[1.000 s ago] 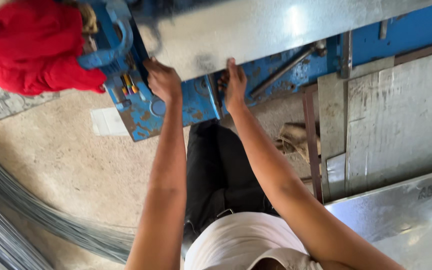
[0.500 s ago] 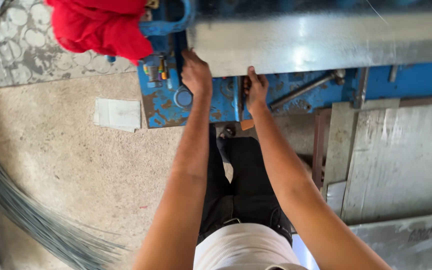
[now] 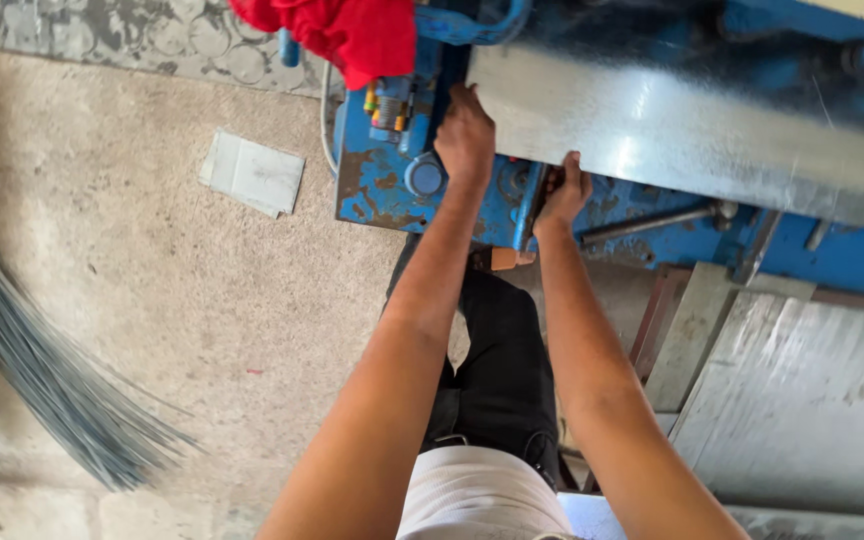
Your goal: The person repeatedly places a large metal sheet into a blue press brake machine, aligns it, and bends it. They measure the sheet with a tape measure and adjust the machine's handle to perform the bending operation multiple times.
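The shiny galvanised metal sheet (image 3: 672, 120) blocked passage above and beyond both hands. The left hand (image 3: 465, 135) was pressed at the sheet's left end, hemmed on its left by the chipped blue steel machine frame (image 3: 372, 190) with its coloured switch block (image 3: 387, 100) and the red cloth (image 3: 352, 30). The right hand (image 3: 562, 190) gripped the lower edge, just beside a grey steel rod (image 3: 652, 220). The concrete floor (image 3: 152, 300) offered open room leftward, apart from a flat grey offcut (image 3: 252, 172) and a wire bundle (image 3: 42, 380).
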